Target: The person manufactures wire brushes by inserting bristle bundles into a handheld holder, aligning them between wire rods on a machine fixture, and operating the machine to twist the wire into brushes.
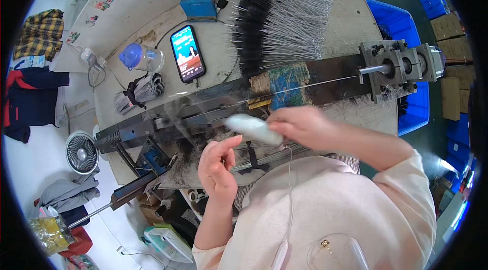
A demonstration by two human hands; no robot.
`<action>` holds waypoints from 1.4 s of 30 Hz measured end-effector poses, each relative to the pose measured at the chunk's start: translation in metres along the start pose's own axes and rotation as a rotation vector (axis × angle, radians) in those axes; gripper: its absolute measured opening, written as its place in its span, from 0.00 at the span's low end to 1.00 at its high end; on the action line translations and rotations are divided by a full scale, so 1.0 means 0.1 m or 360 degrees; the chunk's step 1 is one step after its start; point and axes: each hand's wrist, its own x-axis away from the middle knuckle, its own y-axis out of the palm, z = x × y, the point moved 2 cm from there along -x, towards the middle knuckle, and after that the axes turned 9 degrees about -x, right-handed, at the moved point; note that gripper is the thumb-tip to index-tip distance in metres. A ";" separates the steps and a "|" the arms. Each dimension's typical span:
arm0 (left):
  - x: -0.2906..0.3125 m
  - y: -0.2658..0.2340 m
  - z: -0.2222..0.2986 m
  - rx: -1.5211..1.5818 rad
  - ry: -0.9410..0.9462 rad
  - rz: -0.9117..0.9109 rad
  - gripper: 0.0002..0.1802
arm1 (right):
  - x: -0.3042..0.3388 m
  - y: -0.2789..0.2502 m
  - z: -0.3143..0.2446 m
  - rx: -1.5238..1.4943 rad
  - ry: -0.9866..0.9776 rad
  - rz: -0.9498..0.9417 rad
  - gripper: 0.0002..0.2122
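My right hand grips one end of a pale bluish-white, rounded oblong object, smeared by motion, so its kind is unclear. A thin white cord runs up from my chest to near that object's lower end. Beside it on the left, my left hand is raised with the index finger stretched out and the other fingers loosely bent, holding nothing visible. Beyond both hands, a long metal machine bed crosses the bench, with a thin wire stretched along it toward a chuck at the right. A small yellow-bristled brush lies by the wire.
Many black-bristled wire brushes lie at the back of the bench. Left of them are a lit phone, a clear jar with a purple lid and a tied wire bundle. A blue bin stands right; a fan, left.
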 end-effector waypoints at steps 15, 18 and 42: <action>-0.06 0.00 0.16 -0.0308 0.0189 -0.0111 0.05 | 0.39 -0.98 -0.38 0.1533 -0.0291 0.0241 0.05; -0.08 -0.05 0.24 -0.0393 0.0112 -0.0078 0.05 | 0.40 -1.05 -0.39 0.1406 -0.0277 0.0190 0.08; -0.45 0.62 0.63 -0.1208 0.0821 -0.0492 0.02 | 0.17 -1.45 -0.92 0.0797 -0.0818 0.0525 0.11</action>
